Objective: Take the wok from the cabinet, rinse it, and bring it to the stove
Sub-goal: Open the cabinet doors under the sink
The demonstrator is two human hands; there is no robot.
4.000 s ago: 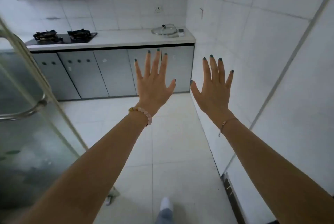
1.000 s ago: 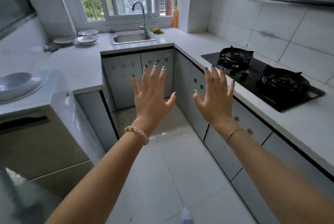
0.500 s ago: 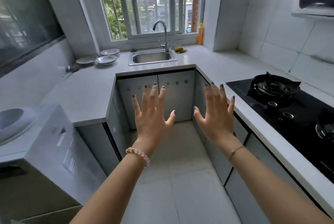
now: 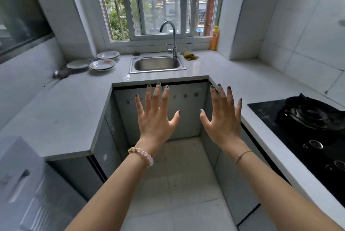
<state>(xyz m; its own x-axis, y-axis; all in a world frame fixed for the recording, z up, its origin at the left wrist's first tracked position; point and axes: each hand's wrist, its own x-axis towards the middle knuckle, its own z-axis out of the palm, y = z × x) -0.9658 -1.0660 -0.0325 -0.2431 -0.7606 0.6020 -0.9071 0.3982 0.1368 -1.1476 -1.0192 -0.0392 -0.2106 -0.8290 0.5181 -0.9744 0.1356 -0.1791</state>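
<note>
The wok is out of sight, and where it lies cannot be told: the cabinet (image 4: 186, 111) doors under the sink (image 4: 156, 63) are closed. The stove (image 4: 306, 118) is cut off at the right edge. The left hand (image 4: 156, 120) and right hand (image 4: 222, 124) hover in front of those doors, each grip wide open, fingers spread, holding nothing. On the tabletop (image 4: 74, 104) left of the sink sit plates (image 4: 102, 64). A yellow bottle (image 4: 214, 38) stands right of the faucet (image 4: 172, 38).
</note>
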